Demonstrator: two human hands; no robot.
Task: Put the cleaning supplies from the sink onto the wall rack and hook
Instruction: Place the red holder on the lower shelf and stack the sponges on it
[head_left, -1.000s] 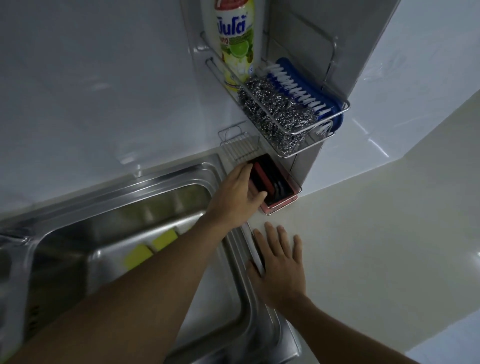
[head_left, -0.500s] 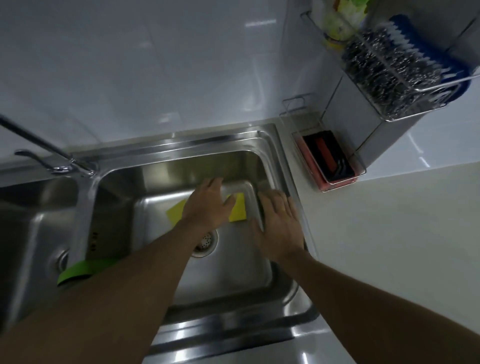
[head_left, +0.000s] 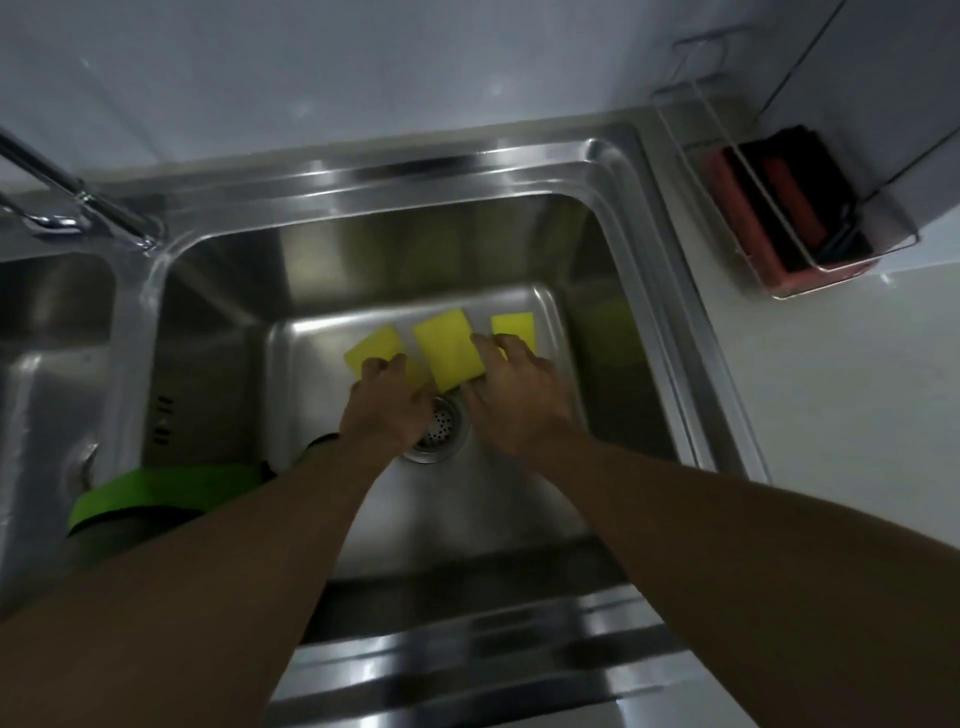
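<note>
three yellow sponges are seen in a row at the far edge of the sink (head_left: 363, 176) floor: the left sponge (head_left: 374, 345), the middle sponge (head_left: 449, 351) and the right sponge (head_left: 514, 327), all just beyond the drain (head_left: 439, 431).

the near edge of the left sponge is covered by the bent fingers of the left hand (head_left: 387, 405). the right hand (head_left: 514, 395) is laid across the gap between the middle and right sponges, with its thumb at the middle sponge's near corner. whether either hand is closed round a sponge cannot be told.

the step in hand is judged to be the pick-up. it is best done with each sponge pinched by its edges, thumb under and fingers over, so that none is pushed along the wet steel. one sponge per hand is advised. a lift up and to the right is then called for, toward the rack (head_left: 727, 171) at the sink's far right corner.
</note>
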